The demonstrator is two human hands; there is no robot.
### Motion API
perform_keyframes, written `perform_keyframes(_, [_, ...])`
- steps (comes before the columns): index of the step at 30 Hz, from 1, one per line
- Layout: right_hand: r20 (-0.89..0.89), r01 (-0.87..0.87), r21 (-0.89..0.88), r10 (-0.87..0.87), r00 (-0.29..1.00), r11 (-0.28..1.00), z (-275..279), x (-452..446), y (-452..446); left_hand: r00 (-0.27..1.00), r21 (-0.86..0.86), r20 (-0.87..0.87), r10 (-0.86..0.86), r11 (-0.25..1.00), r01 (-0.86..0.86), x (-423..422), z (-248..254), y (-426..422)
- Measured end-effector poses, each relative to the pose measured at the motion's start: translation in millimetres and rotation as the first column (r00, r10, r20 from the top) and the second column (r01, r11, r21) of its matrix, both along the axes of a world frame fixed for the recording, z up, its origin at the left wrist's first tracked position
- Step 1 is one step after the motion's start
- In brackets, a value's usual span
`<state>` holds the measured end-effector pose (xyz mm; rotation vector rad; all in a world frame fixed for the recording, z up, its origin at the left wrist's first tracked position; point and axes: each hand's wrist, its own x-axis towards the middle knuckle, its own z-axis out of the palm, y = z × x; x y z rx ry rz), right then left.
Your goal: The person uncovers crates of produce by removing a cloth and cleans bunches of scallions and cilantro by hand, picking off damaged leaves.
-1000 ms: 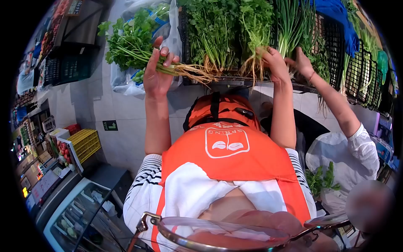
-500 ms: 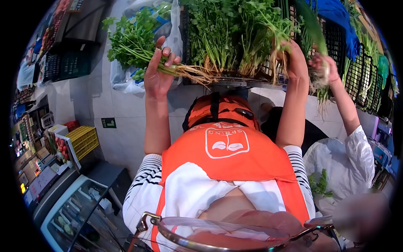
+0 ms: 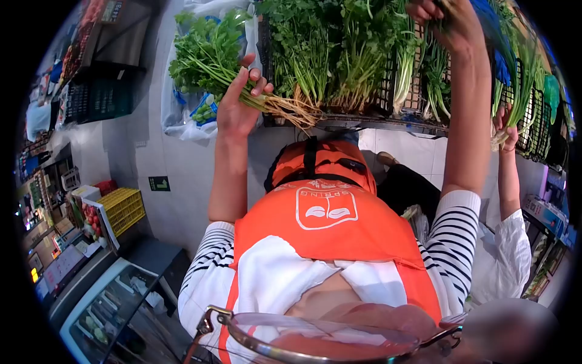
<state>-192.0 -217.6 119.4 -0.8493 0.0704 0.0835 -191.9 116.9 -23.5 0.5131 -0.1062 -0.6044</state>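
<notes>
My left hand (image 3: 237,109) is closed round the stems of a bunch of coriander (image 3: 212,57). Its leaves point up and left, and its long tan roots stick out to the right, by the crate's front edge. My right hand (image 3: 454,27) is stretched to the top of the view, above the greens, with its fingers curled. What it grips, if anything, I cannot make out. Below and left of it, spring onions (image 3: 405,79) stand in the black crate (image 3: 388,121) beside more rooted leafy bunches (image 3: 357,67).
A co-worker's hand (image 3: 509,138) at the right holds long spring onions (image 3: 521,106). A clear plastic bag (image 3: 182,124) with greens lies behind my left hand. More black crates (image 3: 533,130) stand far right. A yellow crate (image 3: 121,206) and a glass case (image 3: 109,303) are at the left.
My right hand has moved up and right, away from the rooted bunch it was gripping. My left hand shifted slightly right with the coriander. The co-worker's hand moved right and down.
</notes>
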Motion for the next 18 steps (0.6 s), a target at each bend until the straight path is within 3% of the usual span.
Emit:
perform_keyframes(1, [-0.015, 0.055, -0.031, -0.056, 0.998, 0.998, 21.0, -3.3, 11.6, 1.000, 0.008, 0.013, -0.004, 1.000, 0.004, 0.9, -0.2, -0.9])
perform_keyframes(3, [0.022, -0.031, 0.060, 0.030, 0.999, 0.998, 40.9, -0.1, 19.3, 1.000, 0.006, 0.014, -0.004, 1.000, 0.004, 1.8, -1.1, -4.6])
perform_keyframes(4, [0.014, -0.016, -0.134, 0.018, 1.000, 0.991, 33.8, 15.4, 10.4, 1.000, 0.004, 0.004, -0.009, 1.000, 0.009, 0.2, -0.6, -5.8])
perform_keyframes(5, [-0.121, 0.100, -0.248, -0.133, 0.984, 0.964, 23.2, 23.5, 8.7, 1.000, 0.002, 0.002, -0.015, 1.000, 0.015, 1.2, 0.6, -7.6])
perform_keyframes(7, [-0.104, -0.140, -0.002, 0.139, 0.985, 0.990, 22.7, 20.1, 6.4, 0.998, -0.007, 0.006, -0.055, 0.998, 0.055, 5.4, 1.1, -15.1])
perform_keyframes(8, [-0.061, -0.161, 0.052, 0.164, 0.985, 0.986, 25.6, 15.0, 7.7, 0.998, -0.010, 0.005, -0.067, 0.998, 0.067, 5.1, 1.4, -21.7])
perform_keyframes(11, [-0.138, -0.064, 0.053, 0.071, 0.988, 0.997, 15.4, 15.6, 4.0, 0.996, 0.132, -0.053, -0.069, 0.988, 0.076, -0.5, 10.1, -47.3])
perform_keyframes(18, [-0.109, -0.154, 0.062, 0.160, 0.981, 0.986, 15.3, 16.8, 0.4, 0.997, 0.419, -0.005, -0.080, 0.905, 0.074, 7.4, -9.9, -108.6])
